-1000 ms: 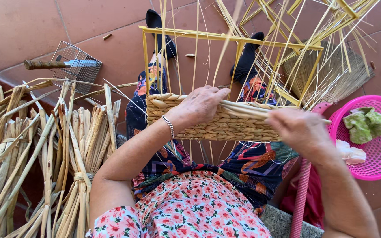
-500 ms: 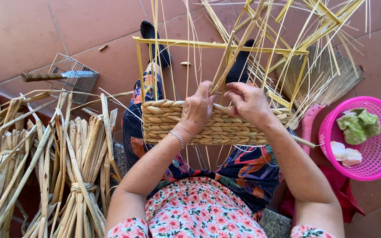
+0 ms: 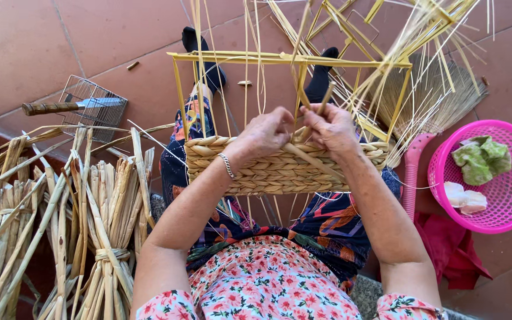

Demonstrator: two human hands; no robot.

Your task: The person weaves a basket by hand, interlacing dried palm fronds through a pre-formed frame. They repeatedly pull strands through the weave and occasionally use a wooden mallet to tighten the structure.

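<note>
Head camera looks straight down (close) over lap and tiled floor (image 3: 90, 41).

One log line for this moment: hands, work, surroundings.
left hand: on basket rim | right hand: gripping strand | reed bundles: at left | pink tub: at right

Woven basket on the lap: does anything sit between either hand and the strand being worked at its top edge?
Nothing visible does. The left hand and right hand both grip the pale strand directly, at the rim of the woven basket. The thin upright stakes rise behind the fingers, not between them and the strand.
</note>
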